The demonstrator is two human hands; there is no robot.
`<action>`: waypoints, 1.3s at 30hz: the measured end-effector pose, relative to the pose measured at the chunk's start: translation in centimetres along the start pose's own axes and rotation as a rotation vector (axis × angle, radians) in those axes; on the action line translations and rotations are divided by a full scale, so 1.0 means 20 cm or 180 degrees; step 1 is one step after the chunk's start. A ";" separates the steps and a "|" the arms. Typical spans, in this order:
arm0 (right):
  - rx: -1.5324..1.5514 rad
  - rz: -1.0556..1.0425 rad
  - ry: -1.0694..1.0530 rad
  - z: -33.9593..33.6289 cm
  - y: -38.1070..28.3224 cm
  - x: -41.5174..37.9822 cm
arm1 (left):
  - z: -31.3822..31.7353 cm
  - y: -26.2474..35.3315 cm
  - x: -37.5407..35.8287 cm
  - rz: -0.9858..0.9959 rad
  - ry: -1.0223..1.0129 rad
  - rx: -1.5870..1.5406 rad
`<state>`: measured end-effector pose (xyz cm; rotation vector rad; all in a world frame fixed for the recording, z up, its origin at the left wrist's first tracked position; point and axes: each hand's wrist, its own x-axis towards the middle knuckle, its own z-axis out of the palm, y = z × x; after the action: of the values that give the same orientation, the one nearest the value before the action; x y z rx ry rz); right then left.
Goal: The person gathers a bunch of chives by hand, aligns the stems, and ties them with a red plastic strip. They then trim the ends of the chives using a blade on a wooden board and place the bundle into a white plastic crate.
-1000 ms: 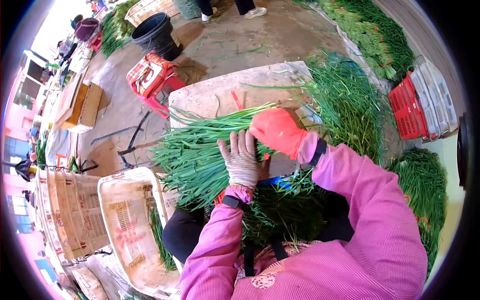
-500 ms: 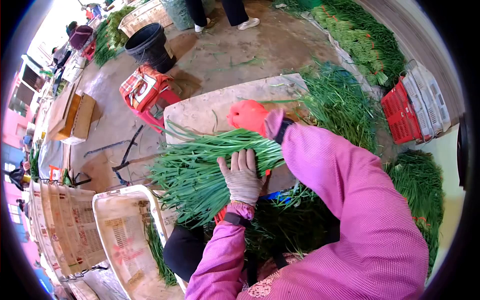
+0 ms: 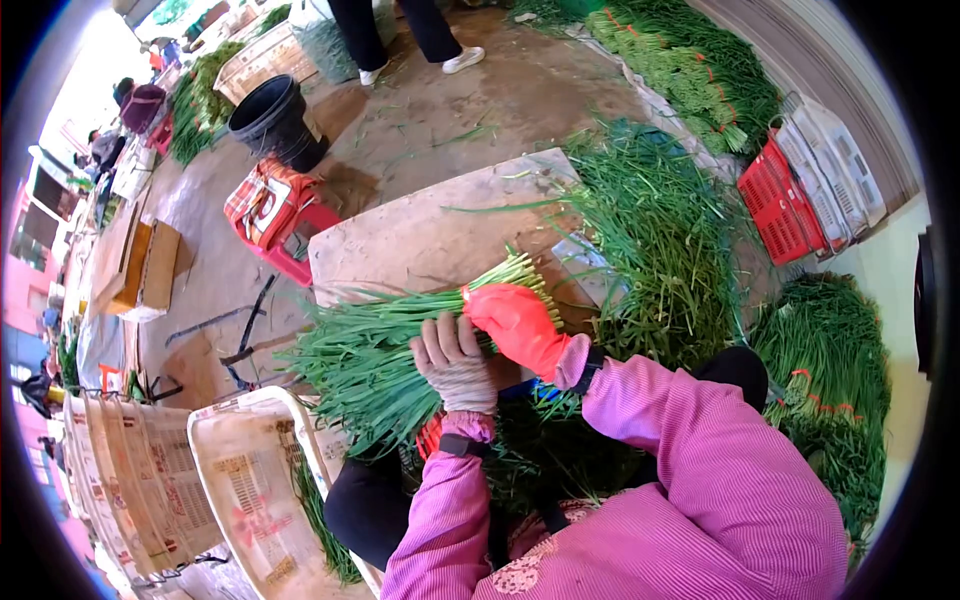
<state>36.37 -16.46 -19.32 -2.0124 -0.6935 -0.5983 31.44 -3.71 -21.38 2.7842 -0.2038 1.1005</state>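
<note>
A thick bunch of garlic chives lies across the near edge of a wooden board, leaves to the left and pale stems to the upper right. My left hand, in a grey-beige work glove, is closed over the middle of the bunch, its thumb side hidden. My right hand, in an orange-red rubber glove, grips the bunch close to the stem end, just right of my left hand. Its fingertips curl over the top, and whatever lies beneath them is hidden.
Loose greens heap right of the board. Tied bundles lie further right, near red and white crates. A white basket stands at my left. Beyond the board are a red stool, a black bucket and a person's legs.
My right hand has come down and nearer, from beyond the bunch onto its stem end. The stems, covered by my right arm before, now show. My left hand has shifted slightly left, its fingers more curled.
</note>
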 end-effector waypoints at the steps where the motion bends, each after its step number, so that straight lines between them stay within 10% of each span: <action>1: -0.0094 0.0125 -0.0207 0.00 0.01 -0.02 | -0.01 0.01 0.02 -0.0057 -0.0190 0.0044; 8: 0.0440 0.0585 -0.0558 -0.04 0.06 -0.03 | -0.11 -0.02 0.28 0.0343 -0.1770 -0.0451; 14: -0.0214 0.0958 0.0523 -0.24 -0.12 0.08 | -0.02 -0.11 0.37 0.0356 -0.2123 -0.0641; 17: -0.0143 0.1927 -0.0534 -0.22 -0.25 0.01 | 0.00 -0.12 0.37 0.0363 -0.2337 -0.0542; 34: 0.0678 0.1782 -0.0506 -0.03 0.01 0.13 | 0.11 -0.17 0.43 0.0502 -0.2376 -0.0499; 36: -0.0705 0.0805 0.0367 -0.09 -0.01 0.19 | 0.09 -0.16 0.44 0.0399 -0.2476 -0.0643; 39: -0.0865 0.0630 -0.0224 -0.10 0.01 0.23 | 0.06 -0.14 0.46 0.0413 -0.2685 -0.0443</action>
<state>39.65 -17.15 -15.57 -2.3308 -0.4648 -0.5282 39.46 -1.84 -16.10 2.9416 -0.5193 -0.1386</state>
